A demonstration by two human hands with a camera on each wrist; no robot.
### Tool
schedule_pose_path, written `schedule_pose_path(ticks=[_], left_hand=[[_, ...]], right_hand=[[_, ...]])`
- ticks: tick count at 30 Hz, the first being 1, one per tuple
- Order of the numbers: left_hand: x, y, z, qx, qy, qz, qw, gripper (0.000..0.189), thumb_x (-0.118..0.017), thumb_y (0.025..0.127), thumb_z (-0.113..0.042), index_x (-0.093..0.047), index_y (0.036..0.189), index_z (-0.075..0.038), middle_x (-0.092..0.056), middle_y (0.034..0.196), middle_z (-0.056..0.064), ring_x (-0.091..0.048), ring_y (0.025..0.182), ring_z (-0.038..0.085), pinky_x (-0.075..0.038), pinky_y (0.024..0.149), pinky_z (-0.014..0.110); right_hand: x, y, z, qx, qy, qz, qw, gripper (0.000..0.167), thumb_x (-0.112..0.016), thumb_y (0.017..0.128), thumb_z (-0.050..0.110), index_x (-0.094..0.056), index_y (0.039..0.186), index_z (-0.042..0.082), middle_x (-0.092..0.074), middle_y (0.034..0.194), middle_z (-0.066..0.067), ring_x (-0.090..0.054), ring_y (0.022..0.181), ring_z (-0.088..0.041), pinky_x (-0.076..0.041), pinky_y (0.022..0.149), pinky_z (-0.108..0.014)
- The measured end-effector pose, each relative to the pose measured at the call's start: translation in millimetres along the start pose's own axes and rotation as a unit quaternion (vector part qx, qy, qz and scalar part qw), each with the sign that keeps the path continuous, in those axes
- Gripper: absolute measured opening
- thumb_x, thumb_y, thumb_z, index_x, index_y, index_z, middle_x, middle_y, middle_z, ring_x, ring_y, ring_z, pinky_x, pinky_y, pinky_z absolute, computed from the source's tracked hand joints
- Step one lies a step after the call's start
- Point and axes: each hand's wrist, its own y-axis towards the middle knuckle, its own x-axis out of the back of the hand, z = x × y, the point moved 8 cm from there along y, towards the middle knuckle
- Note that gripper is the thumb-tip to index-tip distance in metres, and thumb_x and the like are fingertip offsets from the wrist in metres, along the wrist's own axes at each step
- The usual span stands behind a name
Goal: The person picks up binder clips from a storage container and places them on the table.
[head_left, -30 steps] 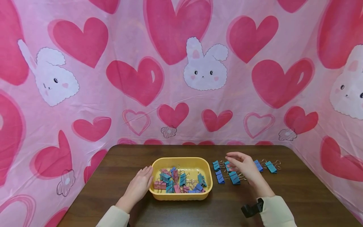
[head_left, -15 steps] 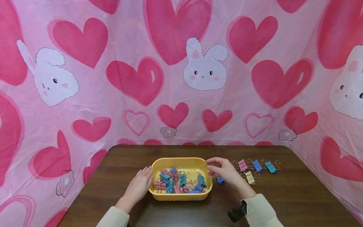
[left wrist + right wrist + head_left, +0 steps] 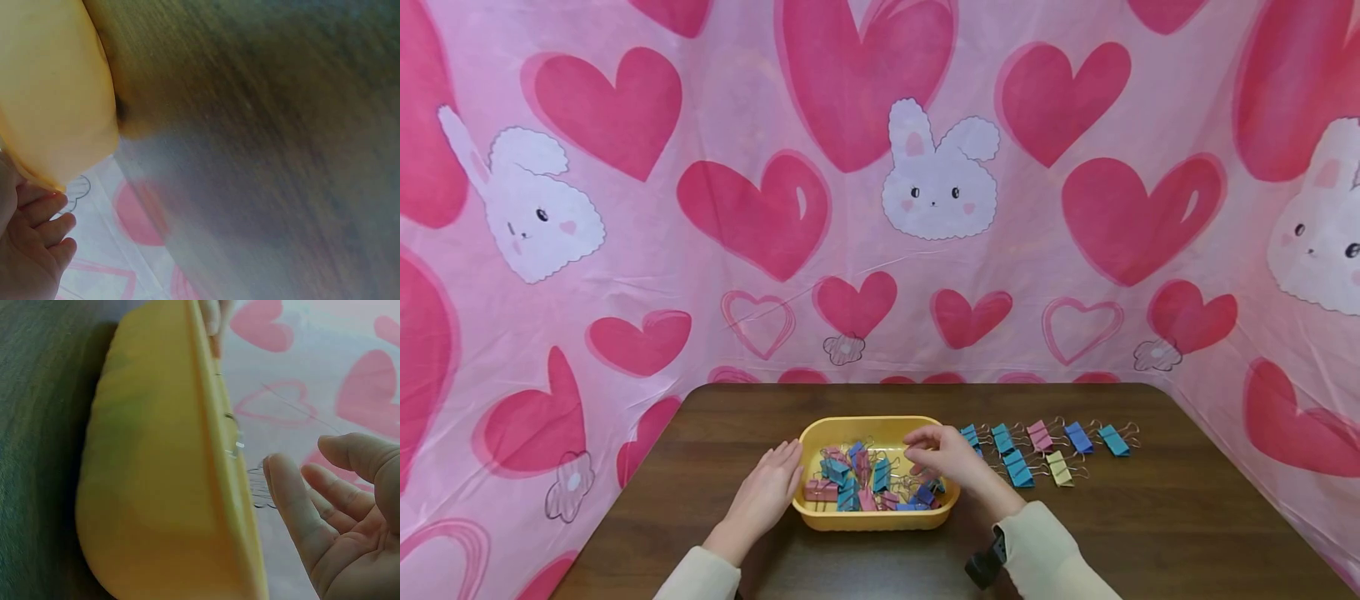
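Note:
A yellow plastic basket (image 3: 880,521) holds a jumble of pink, teal and blue binder clips (image 3: 847,493). At its left end my left hand (image 3: 765,492) rests against the rim with fingers straight; the left wrist view shows the fingertips (image 3: 53,228) by the basket's edge. Over the basket's right side hovers my right hand (image 3: 951,454), thumb and fingers apart. In the right wrist view nothing sits between that hand's fingers (image 3: 290,494), and wire clip handles (image 3: 261,487) poke up beyond the rim.
Right of the basket, several binder clips lie in two rows on the dark wooden table (image 3: 1150,533), among them a pink clip (image 3: 1040,435), a yellow clip (image 3: 1060,469) and a teal clip (image 3: 1114,440). A pink heart-and-rabbit cloth (image 3: 1030,250) hangs behind and at both sides.
My right hand has moved left from above the clips on the table to over the basket, uncovering the rows. My left hand has stayed at the basket's left end.

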Motion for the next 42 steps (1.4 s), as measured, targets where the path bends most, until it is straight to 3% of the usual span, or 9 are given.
schedule_pose_path(ticks=[10,16,20,27,36,42], left_hand=[[2.2,-1.1,-1.6,-0.01,0.007,-0.011,0.9999,0.042,-0.058,0.09,-0.019,-0.053,0.125,0.005,-0.05,0.13,0.019,-0.042,0.123,0.033,-0.028,0.104,0.046],[1.5,-1.2,-1.3,-0.006,0.006,-0.007,0.9999,0.043,-0.058,0.091,-0.019,-0.053,0.126,0.005,-0.049,0.131,0.018,-0.042,0.123,0.033,-0.028,0.104,0.046],[1.4,-1.4,-1.6,-0.007,0.006,-0.008,0.9999,0.043,-0.058,0.09,-0.019,-0.053,0.126,0.005,-0.049,0.13,0.018,-0.042,0.123,0.033,-0.028,0.104,0.045],[1.6,-1.5,-2.6,-0.014,0.008,-0.013,0.9998,0.042,-0.058,0.09,-0.018,-0.053,0.125,0.006,-0.05,0.13,0.019,-0.043,0.122,0.033,-0.028,0.104,0.045],[1.6,-0.8,-1.9,-0.004,0.004,-0.003,1.0,0.044,-0.058,0.091,-0.02,-0.052,0.127,0.005,-0.048,0.132,0.018,-0.041,0.124,0.033,-0.027,0.105,0.046],[2.0,-0.4,-2.3,-0.006,0.007,-0.007,0.9999,0.044,-0.058,0.09,-0.019,-0.052,0.127,0.005,-0.049,0.131,0.018,-0.042,0.123,0.033,-0.028,0.104,0.046]], right_hand=[[-17,9.2,-14,-0.03,-0.037,-0.017,0.9987,0.026,-0.063,0.084,0.001,-0.057,0.106,-0.012,-0.058,0.086,-0.008,-0.061,0.076,-0.031,-0.054,0.05,-0.033],[-20,13.5,-19,-0.032,-0.073,-0.02,0.9966,0.025,-0.064,0.084,0.002,-0.059,0.104,-0.012,-0.061,0.091,-0.01,-0.06,0.061,-0.026,-0.052,0.045,-0.03],[-26,15.0,-25,-0.044,-0.074,-0.003,0.9963,0.025,-0.063,0.084,0.002,-0.06,0.104,-0.012,-0.063,0.091,-0.01,-0.056,0.049,-0.015,-0.051,0.043,-0.028],[-29,14.9,-33,-0.068,-0.06,-0.003,0.9959,0.021,-0.061,0.084,0.001,-0.063,0.102,-0.01,-0.062,0.077,-0.007,-0.051,0.039,-0.009,-0.05,0.042,-0.025],[-21,14.4,-35,-0.076,-0.005,-0.062,0.9952,0.022,-0.059,0.085,0.002,-0.063,0.103,-0.01,-0.066,0.08,-0.012,-0.057,0.046,-0.012,-0.052,0.046,-0.027],[-11,14.2,-29,-0.053,0.049,-0.089,0.9933,0.02,-0.058,0.086,-0.002,-0.062,0.102,-0.014,-0.066,0.085,-0.015,-0.065,0.071,-0.021,-0.056,0.062,-0.034]])
